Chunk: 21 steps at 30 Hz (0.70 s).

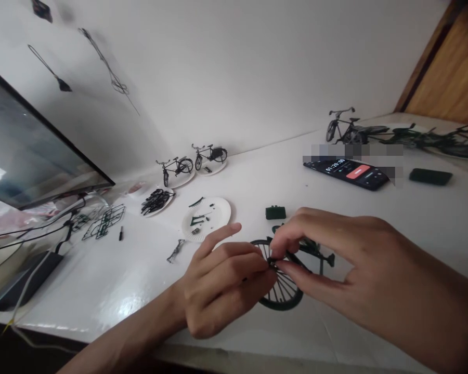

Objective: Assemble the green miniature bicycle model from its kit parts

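A dark green model bicycle (281,296) with a spoked wheel is held above the white table near its front edge. My left hand (228,283) has its fingers closed at the wheel's hub, with the index finger raised. From the right, my right hand (335,259) pinches the frame beside the hub between thumb and index finger. The small part between the fingertips is too small to name. Behind the hands lies a small green box-shaped piece (275,212). A white paper plate (222,208) with several small parts is to the left.
Finished model bicycles (175,169) stand on plates at the wall, and more (347,130) at the back right. A phone (347,174) and a green block (430,176) lie right. A monitor (31,150), cables and green sprues (105,221) are left.
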Available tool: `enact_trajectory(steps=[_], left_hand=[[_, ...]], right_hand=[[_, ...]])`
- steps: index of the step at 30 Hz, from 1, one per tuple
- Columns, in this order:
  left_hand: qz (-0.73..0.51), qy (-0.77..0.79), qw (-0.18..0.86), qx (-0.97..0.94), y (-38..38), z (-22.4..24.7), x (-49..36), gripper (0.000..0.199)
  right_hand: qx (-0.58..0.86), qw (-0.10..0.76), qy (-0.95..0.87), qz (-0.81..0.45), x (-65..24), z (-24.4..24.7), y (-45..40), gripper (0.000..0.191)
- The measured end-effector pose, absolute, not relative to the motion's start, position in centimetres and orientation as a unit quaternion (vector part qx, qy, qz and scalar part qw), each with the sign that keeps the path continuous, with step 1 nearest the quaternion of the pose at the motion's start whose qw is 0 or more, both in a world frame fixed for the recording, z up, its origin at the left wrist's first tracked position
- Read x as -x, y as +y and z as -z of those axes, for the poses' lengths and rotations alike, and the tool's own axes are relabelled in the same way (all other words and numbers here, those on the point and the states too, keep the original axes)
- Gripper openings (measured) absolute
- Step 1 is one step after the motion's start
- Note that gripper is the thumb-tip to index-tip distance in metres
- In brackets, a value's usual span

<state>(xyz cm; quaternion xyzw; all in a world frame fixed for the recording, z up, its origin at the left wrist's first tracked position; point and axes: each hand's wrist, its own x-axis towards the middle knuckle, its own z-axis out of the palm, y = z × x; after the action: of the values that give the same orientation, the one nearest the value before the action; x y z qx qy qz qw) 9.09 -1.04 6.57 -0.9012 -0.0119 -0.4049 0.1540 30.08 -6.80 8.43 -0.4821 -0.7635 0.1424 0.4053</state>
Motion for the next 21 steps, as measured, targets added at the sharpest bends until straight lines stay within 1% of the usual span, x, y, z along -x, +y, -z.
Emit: enact_trajectory(steps=[4,9,18,21], left_hand=[[0.388,-0.015,0.109,0.915,-1.1,-6.4,-8.7,0.006],[0.378,-0.053,0.026,0.924,-1.2,-6.0,-8.1,0.017],[0.361,-0.010,-0.020,0.932,-0.8,-6.9,-8.0,0.017],[0.358,-0.002,-0.042,0.933,-0.4,-6.9,-7.8,0.017]], right_hand=[[0.482,0.414,-0.760,-0.138,-29.7,-8.4,-7.0,0.014],[0.490,0.432,-0.741,-0.154,-29.5,-8.3,-6.9,0.015],[0.492,0.436,-0.723,-0.212,-29.6,-8.3,-6.7,0.013],[0.485,0.443,-0.713,-0.247,-29.5,-8.3,-6.8,0.015]])
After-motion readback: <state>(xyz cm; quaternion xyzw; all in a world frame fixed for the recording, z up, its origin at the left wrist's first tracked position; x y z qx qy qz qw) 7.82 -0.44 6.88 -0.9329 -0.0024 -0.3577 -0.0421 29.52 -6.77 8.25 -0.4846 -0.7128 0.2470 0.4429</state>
